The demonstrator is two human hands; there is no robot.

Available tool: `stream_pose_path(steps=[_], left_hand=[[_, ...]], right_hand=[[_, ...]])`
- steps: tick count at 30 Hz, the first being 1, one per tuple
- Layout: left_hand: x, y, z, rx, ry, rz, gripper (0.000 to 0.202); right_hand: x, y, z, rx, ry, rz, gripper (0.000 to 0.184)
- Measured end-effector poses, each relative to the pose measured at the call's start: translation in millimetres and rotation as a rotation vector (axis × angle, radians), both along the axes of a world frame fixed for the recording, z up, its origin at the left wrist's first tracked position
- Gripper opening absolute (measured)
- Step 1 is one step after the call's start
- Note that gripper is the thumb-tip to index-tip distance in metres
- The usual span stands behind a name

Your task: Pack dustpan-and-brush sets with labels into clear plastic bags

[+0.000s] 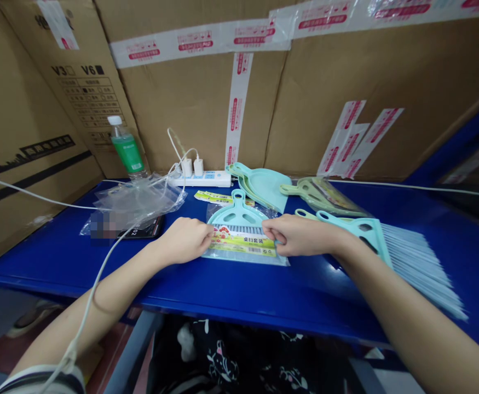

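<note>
A light-blue dustpan and brush set in a clear plastic bag lies in front of me, its handle pointing away. A yellow-green printed label card shows across its lower part. My left hand is closed on the left edge of the bagged set. Opposite it, my right hand grips the right edge, fingers curled. Just right of that hand lie loose light-blue brushes with long bristles. Behind the set are stacked dustpans and another label card.
A green bagged set lies at the back right. At left are clear plastic bags, a bottle with a green label and a power strip. A white cable crosses my left arm. Cardboard walls the blue table.
</note>
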State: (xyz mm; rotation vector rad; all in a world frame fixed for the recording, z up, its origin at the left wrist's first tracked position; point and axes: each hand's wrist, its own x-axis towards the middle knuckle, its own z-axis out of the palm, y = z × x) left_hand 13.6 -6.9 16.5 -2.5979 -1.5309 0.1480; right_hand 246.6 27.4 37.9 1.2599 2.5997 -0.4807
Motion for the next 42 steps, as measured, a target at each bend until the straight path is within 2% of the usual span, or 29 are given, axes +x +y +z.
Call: stream_pose_path(steps=[42], left_hand=[[1.7, -0.2, 1.3, -0.026, 0.065, 0.016, 0.026]], right_hand=[[-1.9, -1.4, 2.0, -0.007, 0.003, -0.017, 0.034]])
